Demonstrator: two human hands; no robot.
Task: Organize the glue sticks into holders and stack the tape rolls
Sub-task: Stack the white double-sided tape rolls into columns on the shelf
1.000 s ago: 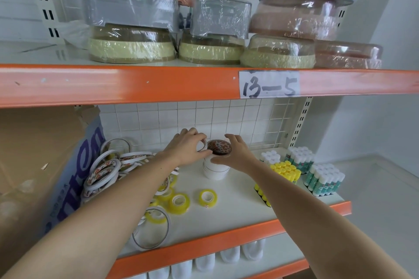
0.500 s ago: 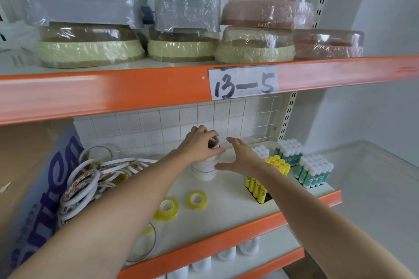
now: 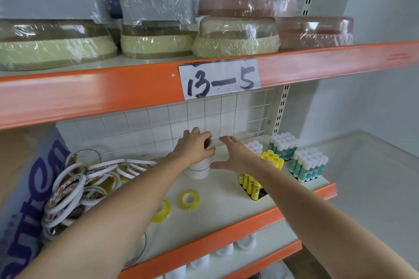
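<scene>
A short stack of white tape rolls (image 3: 197, 169) stands at the back middle of the shelf. My left hand (image 3: 195, 147) curls over its top roll and grips it. Just right of the stack, my right hand (image 3: 234, 154) hovers with fingers spread, holding nothing. Two small yellow tape rolls (image 3: 189, 199) (image 3: 162, 210) lie loose in front. A heap of thin white tape rolls (image 3: 74, 188) is piled at the left. Yellow glue sticks (image 3: 256, 182) stand in a black holder on the right, with green-and-white glue sticks (image 3: 308, 166) (image 3: 282, 145) packed beyond them.
An orange shelf beam (image 3: 136, 88) labelled 13-5 hangs low overhead, carrying large wrapped tape rolls (image 3: 235, 36). A cardboard box with blue lettering (image 3: 29, 190) blocks the left side. White bottles (image 3: 223, 250) sit on the shelf below. A wall closes off the right.
My right hand has come off the top of the stack and opened beside it. My left hand has stayed gripping the top roll. The view has shifted left and closer.
</scene>
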